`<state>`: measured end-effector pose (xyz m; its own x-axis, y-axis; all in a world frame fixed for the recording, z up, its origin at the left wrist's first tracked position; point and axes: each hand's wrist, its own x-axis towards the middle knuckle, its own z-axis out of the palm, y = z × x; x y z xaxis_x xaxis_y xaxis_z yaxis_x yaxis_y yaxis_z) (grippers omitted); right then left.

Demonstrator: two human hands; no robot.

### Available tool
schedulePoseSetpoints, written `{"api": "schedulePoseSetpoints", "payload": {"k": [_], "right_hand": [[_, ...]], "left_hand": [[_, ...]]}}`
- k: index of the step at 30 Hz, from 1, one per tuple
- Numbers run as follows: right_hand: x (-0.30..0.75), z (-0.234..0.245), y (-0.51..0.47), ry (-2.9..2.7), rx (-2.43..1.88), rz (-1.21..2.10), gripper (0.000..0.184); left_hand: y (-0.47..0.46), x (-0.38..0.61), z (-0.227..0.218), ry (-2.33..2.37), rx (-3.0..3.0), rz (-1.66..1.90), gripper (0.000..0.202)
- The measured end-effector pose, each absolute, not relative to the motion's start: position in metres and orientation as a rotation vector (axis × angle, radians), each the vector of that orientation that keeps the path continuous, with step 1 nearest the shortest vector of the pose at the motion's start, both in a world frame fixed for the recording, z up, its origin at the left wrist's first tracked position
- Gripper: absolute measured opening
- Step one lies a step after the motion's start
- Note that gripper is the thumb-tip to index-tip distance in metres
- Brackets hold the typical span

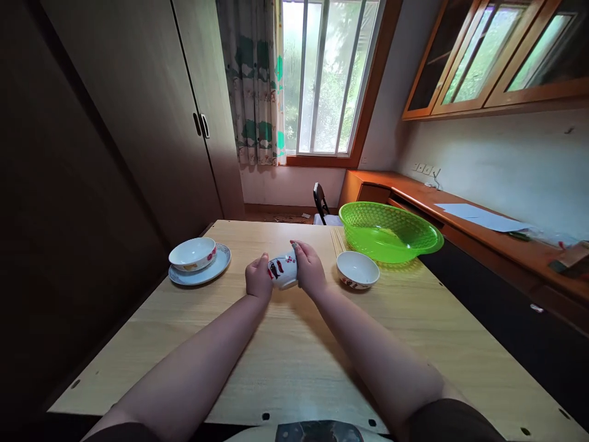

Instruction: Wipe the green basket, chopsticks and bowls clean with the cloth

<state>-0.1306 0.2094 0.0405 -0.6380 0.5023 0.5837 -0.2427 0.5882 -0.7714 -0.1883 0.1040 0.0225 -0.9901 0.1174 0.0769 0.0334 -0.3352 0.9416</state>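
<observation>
Above the middle of the table, both my hands grip a small white bowl with red and black fish printed on its outside. The bowl is tipped on its side, its foot facing toward me. My left hand is closed on the left side, thumb up. On the right side my right hand is wrapped round it, fingers at the far rim. A second white bowl with a printed outside stands upright just right of my right hand. Pale chopsticks lie behind that bowl.
At the back right of the wooden table stands a big green plastic basket. On the left, a larger flowered bowl sits on a blue-rimmed plate. A dark folding chair is beyond the far edge.
</observation>
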Motion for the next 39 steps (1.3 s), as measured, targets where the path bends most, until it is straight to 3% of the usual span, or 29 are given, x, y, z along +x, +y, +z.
{"api": "schedulePoseSetpoints", "payload": {"k": [8,13,19,29,39], "right_hand": [[-0.108,0.057,0.189,-2.21,-0.051,0.724,0.03],[-0.123,0.045,0.205,-2.026,-0.154,1.018,0.032],[-0.135,0.037,0.219,-1.849,-0.177,1.512,0.047],[-0.109,0.055,0.187,-2.142,-0.057,1.006,0.037],[-0.121,0.064,0.223,-1.983,-0.107,1.501,0.032]], "left_hand": [[0.107,-0.183,0.016,1.78,0.271,2.516,0.041],[0.108,-0.186,0.017,1.571,0.14,2.655,0.036],[0.108,-0.195,0.017,1.326,-0.037,2.775,0.036],[0.101,-0.184,0.03,1.718,0.159,2.606,0.035],[0.103,-0.176,0.044,1.562,0.008,2.691,0.031]]}}
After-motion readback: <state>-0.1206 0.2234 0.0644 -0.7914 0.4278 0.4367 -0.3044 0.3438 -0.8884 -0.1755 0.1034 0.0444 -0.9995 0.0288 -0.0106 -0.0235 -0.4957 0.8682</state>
